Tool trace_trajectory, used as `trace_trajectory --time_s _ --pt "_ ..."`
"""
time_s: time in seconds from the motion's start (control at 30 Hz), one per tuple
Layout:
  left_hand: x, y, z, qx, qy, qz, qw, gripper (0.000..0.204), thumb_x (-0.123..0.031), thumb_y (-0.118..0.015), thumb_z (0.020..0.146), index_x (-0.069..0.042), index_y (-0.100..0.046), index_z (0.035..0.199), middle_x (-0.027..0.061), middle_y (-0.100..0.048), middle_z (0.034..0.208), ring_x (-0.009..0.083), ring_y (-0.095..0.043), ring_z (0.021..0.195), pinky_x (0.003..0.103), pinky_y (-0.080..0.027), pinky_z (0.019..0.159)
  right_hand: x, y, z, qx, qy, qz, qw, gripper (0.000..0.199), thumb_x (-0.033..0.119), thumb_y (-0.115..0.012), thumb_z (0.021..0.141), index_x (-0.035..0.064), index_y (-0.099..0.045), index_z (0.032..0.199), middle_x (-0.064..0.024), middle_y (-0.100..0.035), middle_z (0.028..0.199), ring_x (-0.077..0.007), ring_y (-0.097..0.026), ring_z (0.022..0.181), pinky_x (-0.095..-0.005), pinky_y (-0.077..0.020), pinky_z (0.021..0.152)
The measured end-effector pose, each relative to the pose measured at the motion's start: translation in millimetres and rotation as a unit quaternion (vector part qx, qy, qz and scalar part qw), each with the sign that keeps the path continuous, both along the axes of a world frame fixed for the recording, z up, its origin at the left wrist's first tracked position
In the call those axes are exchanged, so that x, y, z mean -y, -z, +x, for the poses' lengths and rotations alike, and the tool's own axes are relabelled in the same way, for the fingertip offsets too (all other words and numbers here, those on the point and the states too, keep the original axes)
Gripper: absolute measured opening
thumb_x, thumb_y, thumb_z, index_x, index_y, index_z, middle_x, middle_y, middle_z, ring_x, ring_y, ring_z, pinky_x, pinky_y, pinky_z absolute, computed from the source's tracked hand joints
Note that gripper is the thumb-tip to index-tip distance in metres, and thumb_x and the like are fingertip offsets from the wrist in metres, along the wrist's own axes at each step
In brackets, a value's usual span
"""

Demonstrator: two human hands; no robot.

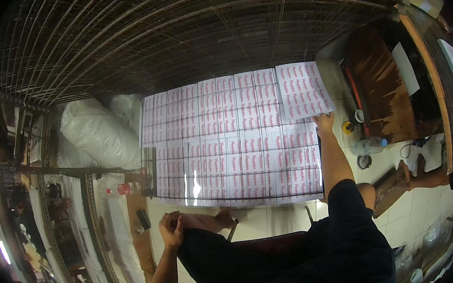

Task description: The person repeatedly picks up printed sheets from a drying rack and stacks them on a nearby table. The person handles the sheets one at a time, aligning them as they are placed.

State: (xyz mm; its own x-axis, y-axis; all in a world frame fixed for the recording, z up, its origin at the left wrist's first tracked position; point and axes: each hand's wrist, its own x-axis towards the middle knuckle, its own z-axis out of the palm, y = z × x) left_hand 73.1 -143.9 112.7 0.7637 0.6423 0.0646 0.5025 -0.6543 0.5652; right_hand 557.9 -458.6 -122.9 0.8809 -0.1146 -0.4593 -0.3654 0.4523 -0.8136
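While left hand [171, 230] rests on knee, right hand [324, 122] grips printed sheet [303, 90].

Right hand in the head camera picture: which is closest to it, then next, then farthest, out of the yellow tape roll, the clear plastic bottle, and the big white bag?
1. The yellow tape roll, just right of the right hand.
2. The clear plastic bottle, lying farther right and lower on the tiles.
3. The big white bag, far off to the left, past the grid of printed sheets.
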Motion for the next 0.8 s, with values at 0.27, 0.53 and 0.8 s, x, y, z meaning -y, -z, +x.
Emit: trace_trajectory --time_s 0.27,0.53,0.8 --pt "-1 0 9 -0.002 -0.003 -0.01 1.0 0.021 -0.019 -0.064 0.076 0.0 -0.064 0.084 0.0129 -0.052 0.063 0.0241 -0.049 0.056 0.033 -0.039 0.054 -6 15 -2 -0.049 0.007 -0.056 0.997 0.053 -0.005 -0.034 0.082 0.0158 -0.029 0.13 -0.014 -0.045 0.123 -0.0292 -0.055 0.102 -0.0424 -0.0519 0.081" --pt "-2 1 11 0.01 0.006 -0.003 1.0 0.019 -0.018 -0.065 0.075 0.0 -0.063 0.081 0.0108 -0.048 0.06 0.0222 -0.044 0.053 0.033 -0.034 0.051 -1 29 -7 -0.036 -0.023 -0.057 0.997 0.05 -0.004 -0.035 0.084 0.0155 -0.028 0.129 -0.0138 -0.044 0.123 -0.0288 -0.055 0.1 -0.0426 -0.0522 0.08" --pt "0 -2 11 0.002 -0.007 -0.012 1.0 0.015 -0.014 -0.064 0.075 0.0 -0.063 0.08 0.0132 -0.051 0.063 0.025 -0.049 0.056 0.033 -0.038 0.052 -8 44 -4 -0.116 0.025 -0.103 0.988 0.053 0.011 -0.046 0.087 0.0119 -0.019 0.133 -0.0177 -0.047 0.116 -0.0302 -0.057 0.092 -0.0402 -0.0509 0.078"
